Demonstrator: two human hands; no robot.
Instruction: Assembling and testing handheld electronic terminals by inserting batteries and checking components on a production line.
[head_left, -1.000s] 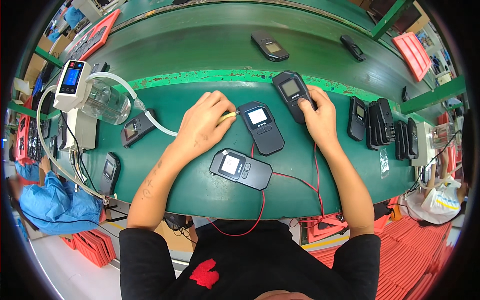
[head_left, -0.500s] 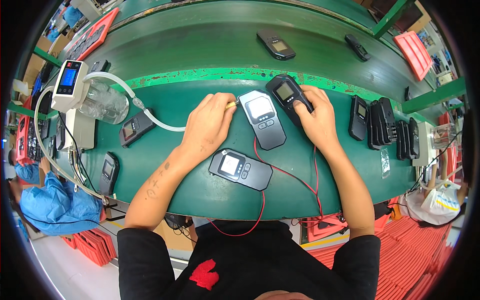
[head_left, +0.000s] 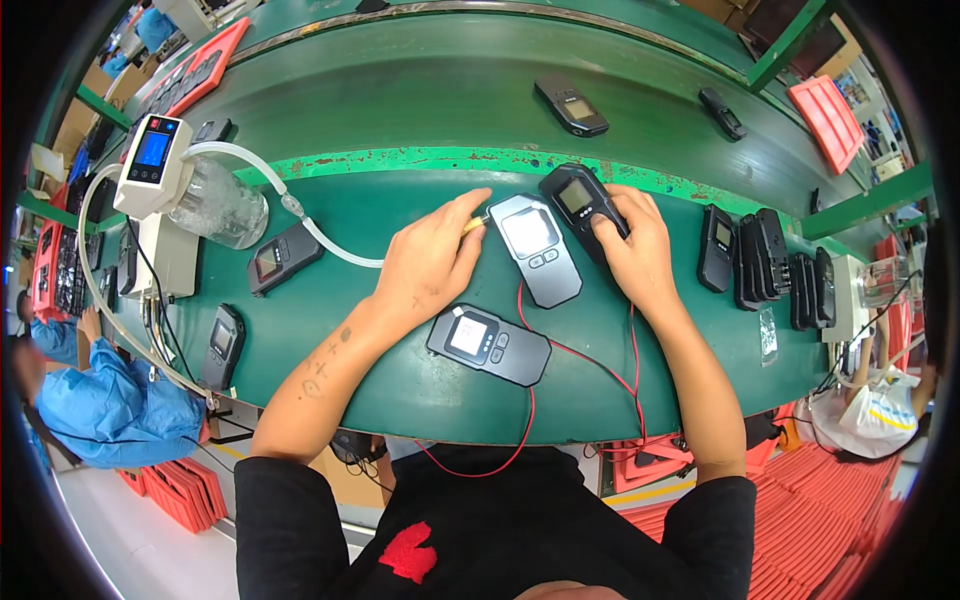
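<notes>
Closest in, a black shirt (head_left: 480,520) with a red patch (head_left: 409,552) faces the near edge of a green bench (head_left: 390,405). Red wires (head_left: 530,425) loop over that edge. Nearest on the bench, a lower meter (head_left: 515,358) lies on its back, turned sideways, its screen lit. Just beyond it, between the two hands, lies a second lit meter (head_left: 555,280), slightly tilted, with a wire coming out below it. The hands are apart. The left hand (head_left: 432,255) is closed, thumb and fingers, around a yellow tip (head_left: 473,225) close to the second meter's top left corner; whether the tip touches the meter is hard to tell. The right hand (head_left: 636,240) grips a dark-screened meter (head_left: 580,202), thumb across its front, just beside the second meter. Out to the left, a clear hose (head_left: 335,250) runs from beneath the left hand past a lone meter (head_left: 285,260) to a white pump (head_left: 152,170) with a blue display and a clear bottle (head_left: 225,205). Out to the right, near a small plastic bag (head_left: 768,338), stands a row of black meters (head_left: 765,255). Farther off, a belt (head_left: 430,105) carries two more meters (head_left: 573,107), set well apart, and a red tray (head_left: 827,122) leans at the far right.
</notes>
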